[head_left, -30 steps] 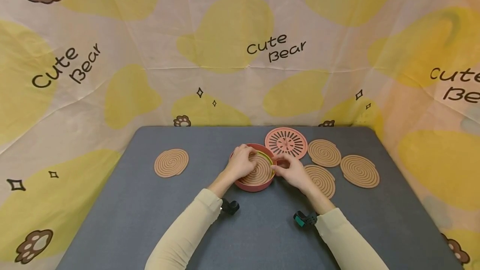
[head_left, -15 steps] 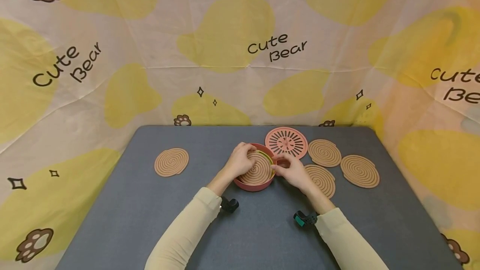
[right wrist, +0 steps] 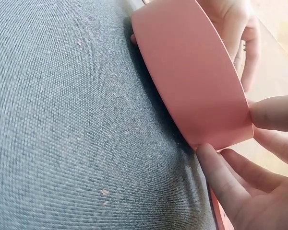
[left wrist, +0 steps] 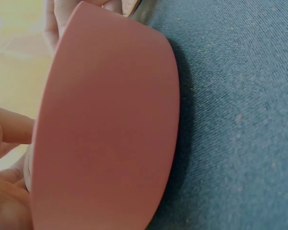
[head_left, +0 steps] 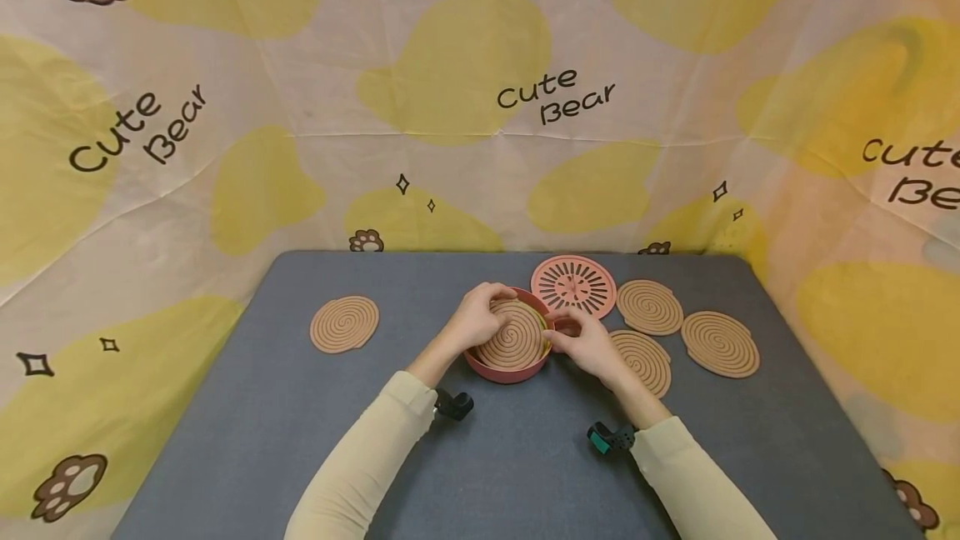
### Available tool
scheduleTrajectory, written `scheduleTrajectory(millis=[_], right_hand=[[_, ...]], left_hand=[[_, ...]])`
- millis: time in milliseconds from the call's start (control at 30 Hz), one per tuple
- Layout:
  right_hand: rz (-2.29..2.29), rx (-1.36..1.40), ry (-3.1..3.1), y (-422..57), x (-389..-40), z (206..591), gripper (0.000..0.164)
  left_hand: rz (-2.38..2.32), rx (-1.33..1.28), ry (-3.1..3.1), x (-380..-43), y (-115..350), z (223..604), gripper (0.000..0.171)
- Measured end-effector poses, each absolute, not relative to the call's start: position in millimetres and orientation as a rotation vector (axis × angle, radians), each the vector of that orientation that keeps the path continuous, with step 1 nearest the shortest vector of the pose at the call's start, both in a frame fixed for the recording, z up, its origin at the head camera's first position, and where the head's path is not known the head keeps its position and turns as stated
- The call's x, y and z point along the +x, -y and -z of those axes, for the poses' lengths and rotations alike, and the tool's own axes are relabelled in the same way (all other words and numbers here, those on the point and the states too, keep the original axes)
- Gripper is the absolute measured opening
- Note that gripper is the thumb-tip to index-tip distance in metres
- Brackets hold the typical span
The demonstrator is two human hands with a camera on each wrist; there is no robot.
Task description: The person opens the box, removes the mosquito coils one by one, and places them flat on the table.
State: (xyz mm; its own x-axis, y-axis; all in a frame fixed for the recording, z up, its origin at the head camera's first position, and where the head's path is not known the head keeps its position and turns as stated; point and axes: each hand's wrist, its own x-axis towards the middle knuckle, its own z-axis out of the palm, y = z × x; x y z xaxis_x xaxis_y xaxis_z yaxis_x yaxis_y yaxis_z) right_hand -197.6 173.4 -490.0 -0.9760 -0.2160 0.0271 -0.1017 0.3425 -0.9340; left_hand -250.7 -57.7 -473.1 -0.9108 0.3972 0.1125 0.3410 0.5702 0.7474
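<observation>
A round pink case sits in the middle of the table, with a tan spiral mosquito coil inside. Part of a yellow-green ring shows along the coil's right edge. My left hand reaches over the case's far-left rim and pinches the coil's upper-left edge; the coil looks slightly raised there. On the right, my right hand grips the case's wall, its thumb and fingers at the rim and side in the right wrist view. The left wrist view shows mostly the case's outer wall, which hides the coil.
Behind the case lies a pink slotted lid. Several more coils lie flat: one far left, others to the right, such as the rightmost coil. A printed cloth hangs behind the grey table.
My left hand has drawn back slightly up and left, and the coil's upper-left edge has risen, covering more of the yellow-green ring. The right hand has stayed in place.
</observation>
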Motion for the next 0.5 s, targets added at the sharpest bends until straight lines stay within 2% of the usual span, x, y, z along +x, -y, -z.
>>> scheduleTrajectory(millis=[500], right_hand=[[1.700, -0.283, -2.499, -174.3, -198.3, 490.7, 0.036]], left_hand=[[-1.383, 0.711, -2.785, -239.6, 71.3, 437.8, 0.029]])
